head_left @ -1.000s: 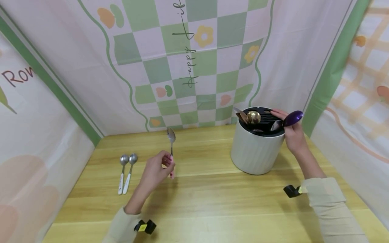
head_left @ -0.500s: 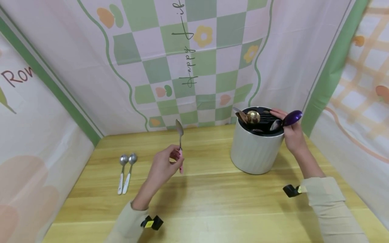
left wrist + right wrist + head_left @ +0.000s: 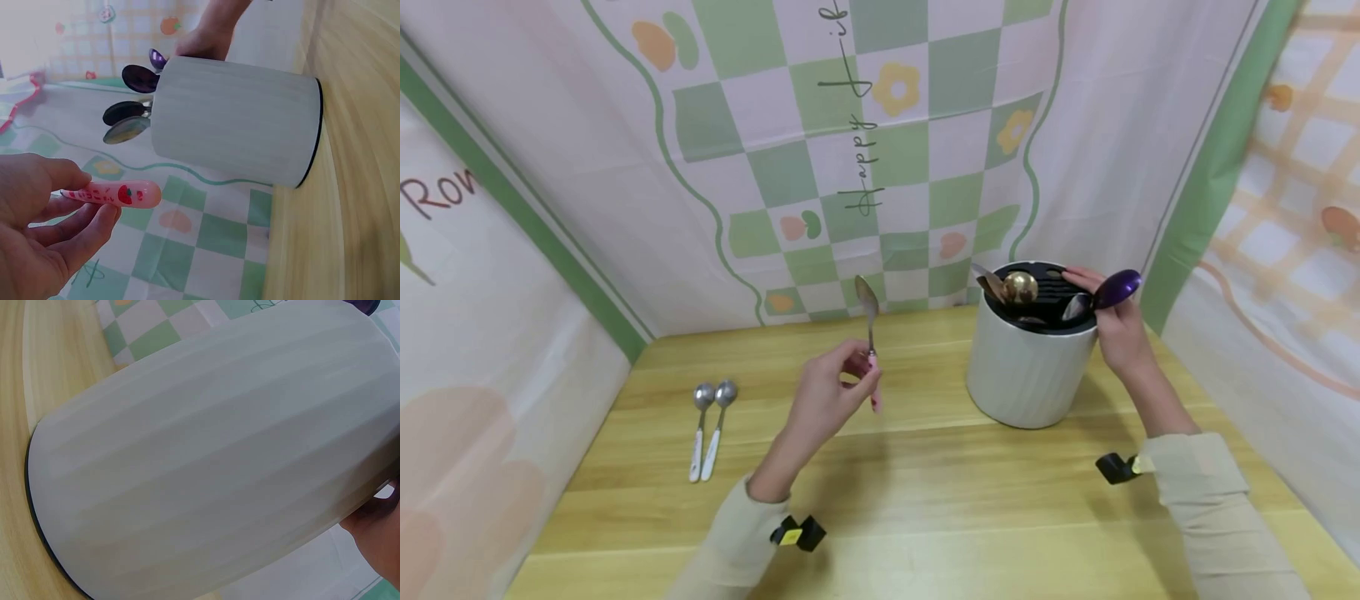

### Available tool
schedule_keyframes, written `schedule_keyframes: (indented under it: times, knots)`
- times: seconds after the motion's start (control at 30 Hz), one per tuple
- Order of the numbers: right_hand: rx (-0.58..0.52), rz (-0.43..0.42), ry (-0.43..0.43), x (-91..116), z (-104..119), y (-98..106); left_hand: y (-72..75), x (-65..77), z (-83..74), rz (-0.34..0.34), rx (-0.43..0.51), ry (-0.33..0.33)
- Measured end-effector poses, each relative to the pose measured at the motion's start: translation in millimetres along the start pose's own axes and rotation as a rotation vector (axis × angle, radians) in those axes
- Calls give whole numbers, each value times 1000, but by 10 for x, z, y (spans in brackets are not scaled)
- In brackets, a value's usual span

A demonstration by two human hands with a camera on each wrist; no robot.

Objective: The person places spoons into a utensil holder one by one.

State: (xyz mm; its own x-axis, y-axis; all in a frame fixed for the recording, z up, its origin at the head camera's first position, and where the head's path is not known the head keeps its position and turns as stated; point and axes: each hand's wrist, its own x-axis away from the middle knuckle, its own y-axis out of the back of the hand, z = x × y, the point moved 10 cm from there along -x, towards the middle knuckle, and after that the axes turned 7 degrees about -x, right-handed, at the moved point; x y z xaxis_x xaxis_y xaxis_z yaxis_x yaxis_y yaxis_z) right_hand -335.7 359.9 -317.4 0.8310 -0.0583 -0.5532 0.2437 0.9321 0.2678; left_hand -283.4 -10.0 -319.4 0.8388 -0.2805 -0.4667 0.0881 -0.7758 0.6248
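Note:
In the head view my left hand (image 3: pixel 835 389) pinches a spoon (image 3: pixel 874 362) by its pink handle, bowl upward, over the middle of the table. The left wrist view shows the handle end with a strawberry print (image 3: pixel 128 194) between thumb and fingers. A white ribbed utensil holder (image 3: pixel 1026 375) with a black slotted top (image 3: pixel 1052 321) stands to the right. My right hand (image 3: pixel 1126 333) rests against its right side, fingers laid along the rim; its thumb is mostly hidden. From the holder stick out a purple spoon (image 3: pixel 1118 289), a gold spoon (image 3: pixel 1020 287) and other utensils.
Two spoons with white handles, a left one (image 3: pixel 697 450) and a right one (image 3: pixel 713 450), lie side by side on the left of the wooden table (image 3: pixel 925 517). A checked cloth backdrop (image 3: pixel 902 158) hangs behind the table's back edge.
My left hand has moved right and a little away from me, carrying the pink-handled spoon toward the utensil holder. The right hand keeps its place at the holder.

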Motion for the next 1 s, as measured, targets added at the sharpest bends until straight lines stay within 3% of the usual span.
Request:
schedule_keyframes:
  times: [0.37,0.7,1.0]
  knots:
    - [-2,-10,12,5,-5,17,-92,-248,-338,-12,53,-91]
    - [12,7,-5,-14,-34,-7,-48,-450,-622,-66,51,-166]
    - [8,1,-16,-4,-60,9,-113,-650,-871,-23,70,-214]
